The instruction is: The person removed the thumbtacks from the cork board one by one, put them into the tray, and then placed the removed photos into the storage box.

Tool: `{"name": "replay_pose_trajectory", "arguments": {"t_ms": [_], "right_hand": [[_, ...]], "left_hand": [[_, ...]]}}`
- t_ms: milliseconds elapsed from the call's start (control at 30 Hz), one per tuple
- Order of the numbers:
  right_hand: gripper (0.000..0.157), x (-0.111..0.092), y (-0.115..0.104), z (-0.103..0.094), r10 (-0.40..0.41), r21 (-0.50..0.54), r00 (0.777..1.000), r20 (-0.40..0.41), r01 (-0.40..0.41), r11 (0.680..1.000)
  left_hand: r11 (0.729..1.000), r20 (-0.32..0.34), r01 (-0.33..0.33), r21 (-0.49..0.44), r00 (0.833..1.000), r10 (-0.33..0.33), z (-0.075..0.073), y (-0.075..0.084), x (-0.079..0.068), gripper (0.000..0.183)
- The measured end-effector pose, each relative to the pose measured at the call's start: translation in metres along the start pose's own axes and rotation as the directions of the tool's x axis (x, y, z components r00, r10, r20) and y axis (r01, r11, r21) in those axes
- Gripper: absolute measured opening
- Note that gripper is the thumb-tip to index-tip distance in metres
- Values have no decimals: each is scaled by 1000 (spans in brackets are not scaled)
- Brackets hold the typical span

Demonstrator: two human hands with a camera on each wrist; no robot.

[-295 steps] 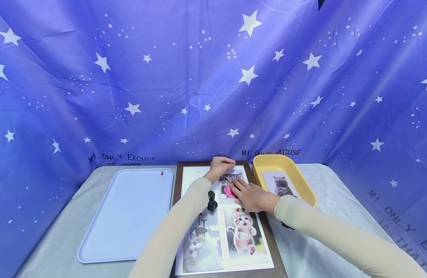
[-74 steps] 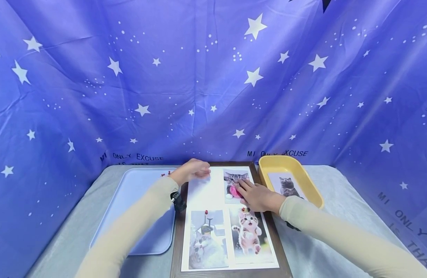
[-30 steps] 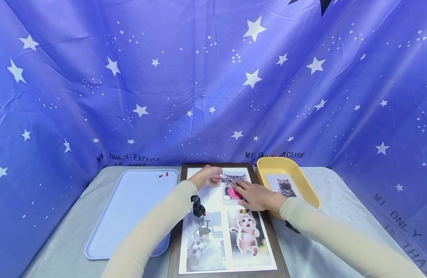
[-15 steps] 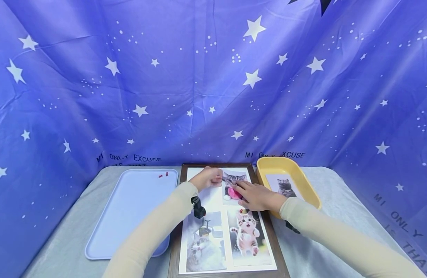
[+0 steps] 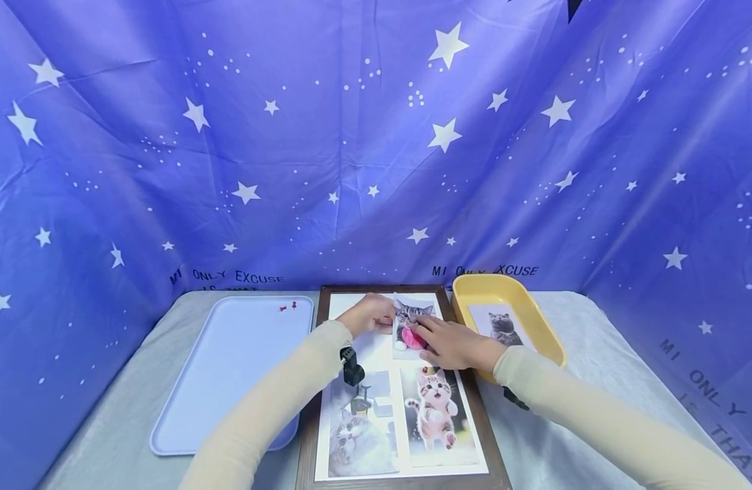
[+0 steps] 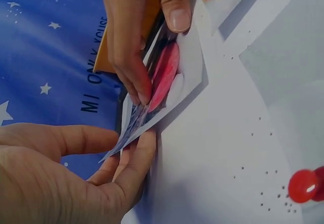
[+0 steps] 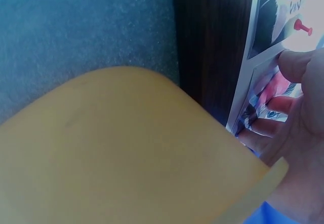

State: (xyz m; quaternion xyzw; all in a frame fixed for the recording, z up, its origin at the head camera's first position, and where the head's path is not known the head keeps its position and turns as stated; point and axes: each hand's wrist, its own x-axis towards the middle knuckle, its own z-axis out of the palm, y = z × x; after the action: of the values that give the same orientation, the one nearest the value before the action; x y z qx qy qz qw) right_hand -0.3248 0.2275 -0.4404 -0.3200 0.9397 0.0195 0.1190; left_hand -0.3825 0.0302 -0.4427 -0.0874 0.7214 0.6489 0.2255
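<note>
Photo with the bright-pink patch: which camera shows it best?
The head view: the photo shows its cat plainly, though the right hand covers part. The left wrist view is closer but slanted, the left hand pinching it; the right wrist view shows fragments.

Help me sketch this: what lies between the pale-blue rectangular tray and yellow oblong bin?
Head view shows a brown-framed white board, cat photos, left hand and right hand.
</note>
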Motion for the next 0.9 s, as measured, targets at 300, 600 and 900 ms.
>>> {"name": "replay_pose_trajectory", "arguments": {"t_ms": [300, 600, 900], "right_hand": [[65, -2, 1, -5, 6, 41, 1000, 15, -7, 999], [58, -3, 5, -25, 29, 109, 999, 28, -32, 994], [42, -17, 30, -52, 3, 278, 980, -200, 54, 959]], "left_hand": [[997, -41, -37, 74, 998, 40, 7, -18, 32, 64], [998, -42, -49, 40, 998, 51, 9, -4, -8, 51], [998, -42, -50, 49, 998, 52, 9, -6, -8, 56]]}}
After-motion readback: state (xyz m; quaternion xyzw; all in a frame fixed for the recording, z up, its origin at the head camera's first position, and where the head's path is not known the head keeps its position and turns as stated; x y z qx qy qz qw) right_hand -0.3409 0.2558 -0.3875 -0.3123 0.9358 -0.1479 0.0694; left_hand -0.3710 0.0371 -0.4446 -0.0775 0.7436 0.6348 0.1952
